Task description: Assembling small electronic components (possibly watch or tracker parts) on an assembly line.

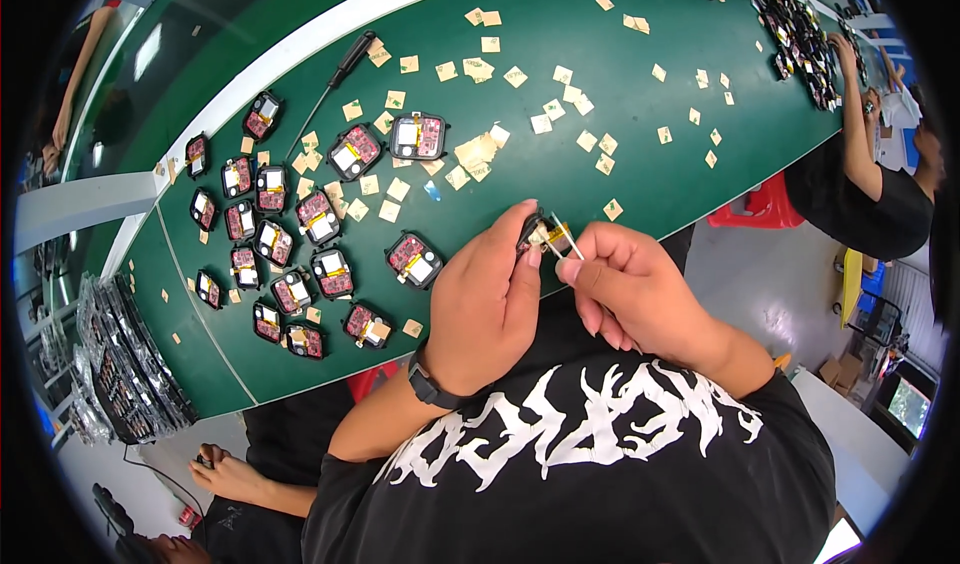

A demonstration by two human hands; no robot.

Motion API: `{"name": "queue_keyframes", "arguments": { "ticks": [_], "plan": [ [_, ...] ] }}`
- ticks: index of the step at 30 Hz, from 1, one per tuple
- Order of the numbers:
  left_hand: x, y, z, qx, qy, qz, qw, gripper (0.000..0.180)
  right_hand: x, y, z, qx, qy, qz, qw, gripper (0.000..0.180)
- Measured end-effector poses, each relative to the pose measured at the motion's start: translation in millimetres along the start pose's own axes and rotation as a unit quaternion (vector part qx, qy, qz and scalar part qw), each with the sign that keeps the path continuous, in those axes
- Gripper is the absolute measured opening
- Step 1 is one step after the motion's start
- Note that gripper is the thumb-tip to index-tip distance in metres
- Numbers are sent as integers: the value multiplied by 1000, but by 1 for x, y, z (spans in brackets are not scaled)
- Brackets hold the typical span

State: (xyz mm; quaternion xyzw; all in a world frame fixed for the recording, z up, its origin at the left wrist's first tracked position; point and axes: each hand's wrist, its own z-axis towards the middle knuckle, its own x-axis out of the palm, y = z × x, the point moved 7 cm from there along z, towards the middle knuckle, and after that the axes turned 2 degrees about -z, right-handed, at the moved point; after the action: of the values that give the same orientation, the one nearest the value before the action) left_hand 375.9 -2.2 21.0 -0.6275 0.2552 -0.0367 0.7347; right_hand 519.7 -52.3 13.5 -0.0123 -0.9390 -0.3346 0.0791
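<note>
My left hand [488,299] is closed around a small black watch case [528,232], which is tilted and mostly hidden by the fingers. A yellow flex strip [559,234] stands out from its side. My right hand [640,289] pinches a pair of pale tweezers [568,240], their tips up against the case. Beyond my left hand lies an open watch case [413,261] with a red circuit board and a white block inside. Two more, one watch case [418,138] and its neighbour [355,152], rest farther off on the green table [560,19].
Several similar open cases [273,243] crowd the table's left side. Small beige paper squares [478,154] are scattered about. A black-handled screwdriver [335,79] lies behind. Wrapped parts [130,364] stack at the left end; black parts [795,39] pile at far right, near another person's arm [855,134].
</note>
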Motion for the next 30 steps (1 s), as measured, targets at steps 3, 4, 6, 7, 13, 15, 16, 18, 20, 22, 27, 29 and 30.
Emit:
{"name": "queue_keyframes", "arguments": {
  "ticks": [3, 4, 6, 7, 13, 15, 16, 18, 20, 22, 27, 29, 30],
  "plan": [
    [0, 0, -1, -10, 8, -8, 1000, 35, 0, 0, 0, 3, 1, -4, 1000, 21],
    [0, 0, 0, -17, 9, -10, 1000, 35, 0, 0, 0, 2, 0, 0, 1000, 21],
    [1, 1, 0, -23, 9, -13, 1000, 35, -1, -2, 1, -9, -7, -1, 1000, 21],
    [1, 2, 0, -24, 10, -24, 999, 34, -1, -3, 2, -19, -13, -2, 1000, 20],
    [4, 19, -5, -110, 30, -177, 978, 32, -2, 4, -3, -166, -41, -129, 977, 15],
    [4, 24, -7, -147, 21, -238, 960, 32, -6, 8, -3, -271, -52, -199, 940, 13],
    [4, 24, -7, -164, 29, -252, 953, 32, -5, 16, -9, -373, -64, -262, 888, 13],
    [5, 23, -5, -180, 37, -269, 946, 32, -14, 17, -8, -403, -78, -235, 881, 15],
    [5, 24, -5, -201, 30, -285, 937, 32, -22, 26, -14, -363, -104, -214, 901, 26],
    [6, 24, -5, -199, 19, -290, 936, 32, -18, 41, -17, -404, -116, -297, 857, 29],
    [5, 22, -4, -170, 12, -263, 950, 33, -6, 51, -14, -538, -89, -432, 718, 28],
    [6, 22, -4, -158, 3, -253, 955, 32, -2, 51, -15, -542, -76, -444, 710, 28],
    [7, 24, -6, -159, 2, -254, 954, 32, -5, 52, -12, -521, -86, -416, 740, 26]
  ]
}}
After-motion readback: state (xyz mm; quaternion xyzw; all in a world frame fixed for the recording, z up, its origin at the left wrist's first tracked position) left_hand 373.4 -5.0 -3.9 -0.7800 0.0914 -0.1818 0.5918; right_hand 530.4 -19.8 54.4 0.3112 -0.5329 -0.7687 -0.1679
